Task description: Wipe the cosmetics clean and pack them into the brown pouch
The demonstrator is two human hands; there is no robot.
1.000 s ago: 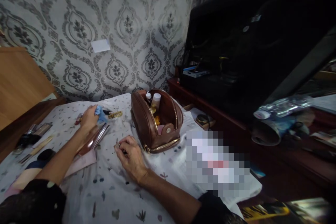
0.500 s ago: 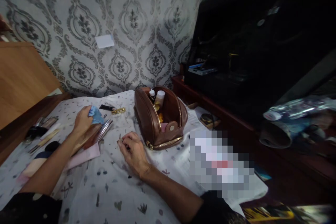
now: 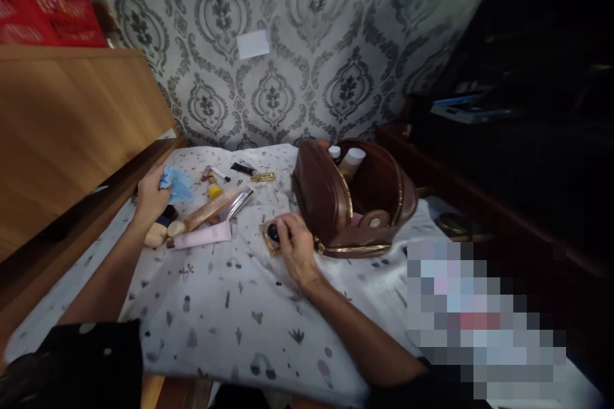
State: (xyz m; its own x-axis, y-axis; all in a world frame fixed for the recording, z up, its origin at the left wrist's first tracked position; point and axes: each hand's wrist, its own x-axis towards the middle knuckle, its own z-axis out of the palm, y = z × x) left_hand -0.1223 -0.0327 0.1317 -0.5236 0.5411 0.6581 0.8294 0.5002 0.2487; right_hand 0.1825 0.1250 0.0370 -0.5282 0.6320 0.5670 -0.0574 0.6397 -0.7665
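The near part of the surface, under a white cloth printed with small plants and rainbows (image 3: pixel 211 307), lies between the person's two dark sleeves. Beyond it, the right hand (image 3: pixel 298 244) rests just beside the bag, its fingers closed on a small, flat, square, amber-tinted case with a round black centre (image 3: pixel 268 239); whether the case bears on the cloth or is held just above it, I cannot tell. To the left lie a pale pink squeeze tube (image 3: pixel 204 235) and, just past it, a shiny silver tube (image 3: pixel 238 204), set at a slant.

The brown leather bag with gold zips (image 3: pixel 320 195) stands upright and unzipped to the right, a white-capped bottle (image 3: pixel 354 161) tilted inside. The left hand (image 3: pixel 152 195), near the wooden edge on the left, grips a crumpled light-blue cloth (image 3: pixel 175 184); some of its fingers are hidden.

Farther back are a yellow-ended small item (image 3: pixel 214 190), a gold tube (image 3: pixel 263 176) and a slim black tube (image 3: pixel 242 168), with the grey patterned wallpaper (image 3: pixel 297 77) behind.

The step in hand seems to be handling the square case, with the blue cloth ready in the other hand. A next move with the case would call for a firm edge grip and care around the bag's side.
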